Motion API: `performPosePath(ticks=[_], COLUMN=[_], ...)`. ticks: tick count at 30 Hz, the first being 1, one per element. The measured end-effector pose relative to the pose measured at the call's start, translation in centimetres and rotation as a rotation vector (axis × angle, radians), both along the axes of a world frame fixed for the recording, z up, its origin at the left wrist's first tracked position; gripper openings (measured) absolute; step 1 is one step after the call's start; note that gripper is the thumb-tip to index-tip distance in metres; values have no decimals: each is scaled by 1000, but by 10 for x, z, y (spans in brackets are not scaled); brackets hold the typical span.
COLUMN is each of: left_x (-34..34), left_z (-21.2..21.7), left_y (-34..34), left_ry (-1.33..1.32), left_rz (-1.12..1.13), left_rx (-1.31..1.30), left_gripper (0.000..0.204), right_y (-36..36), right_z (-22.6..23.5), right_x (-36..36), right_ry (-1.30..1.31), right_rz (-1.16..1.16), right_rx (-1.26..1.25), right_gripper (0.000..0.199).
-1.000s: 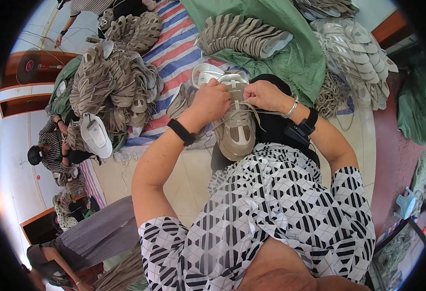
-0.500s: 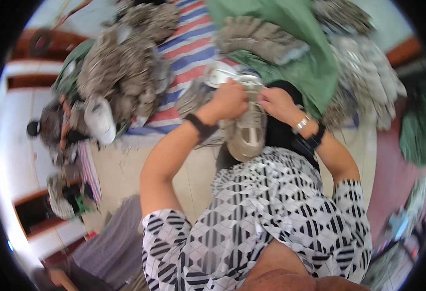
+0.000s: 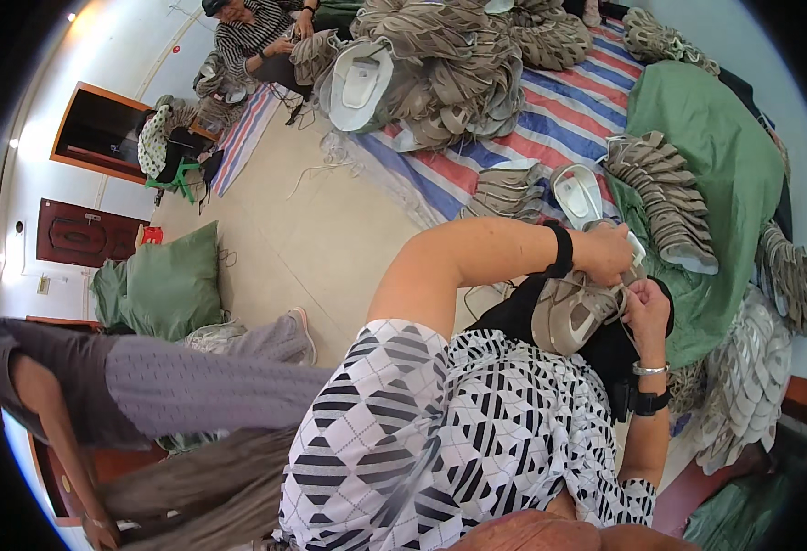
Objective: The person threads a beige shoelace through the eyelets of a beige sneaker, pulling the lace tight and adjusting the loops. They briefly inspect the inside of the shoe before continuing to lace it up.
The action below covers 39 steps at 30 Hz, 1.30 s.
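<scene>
A taupe shoe upper (image 3: 561,323) with pale trim rests on my black-trousered lap, toe toward me. My left hand (image 3: 605,253) is closed on its far, ankle end; the fingertips are partly hidden. At the right side of the upper, my right hand (image 3: 646,314) pinches a thin shoelace (image 3: 620,301). Just beyond my left hand lies a white shoe-shaped piece (image 3: 576,193). Next to it is a row of nested taupe shoe uppers (image 3: 504,191).
A striped sheet (image 3: 550,124) carries a big heap of uppers (image 3: 440,64). A green sack (image 3: 697,129) lies beyond my hands, with stacked uppers (image 3: 665,197) on it. One person (image 3: 270,41) sits far left handling uppers; another in grey trousers (image 3: 210,381) is at my left.
The view has swung left, bringing the seated person and more floor into sight. The shoe upper stays in my hands; my right hand has shifted nearer along its side, onto the shoelace.
</scene>
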<state>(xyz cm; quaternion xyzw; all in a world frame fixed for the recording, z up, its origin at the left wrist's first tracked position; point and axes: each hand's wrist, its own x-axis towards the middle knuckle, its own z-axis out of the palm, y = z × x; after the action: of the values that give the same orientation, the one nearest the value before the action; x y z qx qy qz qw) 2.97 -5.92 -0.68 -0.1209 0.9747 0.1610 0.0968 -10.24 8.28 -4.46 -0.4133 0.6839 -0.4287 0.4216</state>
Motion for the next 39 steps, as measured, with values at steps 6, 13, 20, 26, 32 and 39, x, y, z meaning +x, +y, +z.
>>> performPosePath(ticks=[6,13,20,26,32,39], left_x=[-6,-7,-9,-10,-16,-10], left_z=[-2,-14,6,-9,-14,4], left_y=[-2,-5,0,-4,-8,-2], left_ry=[-4,13,-76,8,-81,-51], left_rz=[-3,10,7,85,56,10], left_rx=[27,54,83,143,135,56], left_gripper=[36,35,38,37,36,30], right_y=[6,2,7,7,2,5], right_z=[2,0,-6,9,13,-1], right_x=[10,-6,12,-6,-2,-1], right_ry=[-226,-60,-117,-360,-581,-478], right_rz=[-82,16,-46,-23,-65,-68], right_rx=[30,112,9,141,105,63], right_gripper=[8,9,9,17,21,21])
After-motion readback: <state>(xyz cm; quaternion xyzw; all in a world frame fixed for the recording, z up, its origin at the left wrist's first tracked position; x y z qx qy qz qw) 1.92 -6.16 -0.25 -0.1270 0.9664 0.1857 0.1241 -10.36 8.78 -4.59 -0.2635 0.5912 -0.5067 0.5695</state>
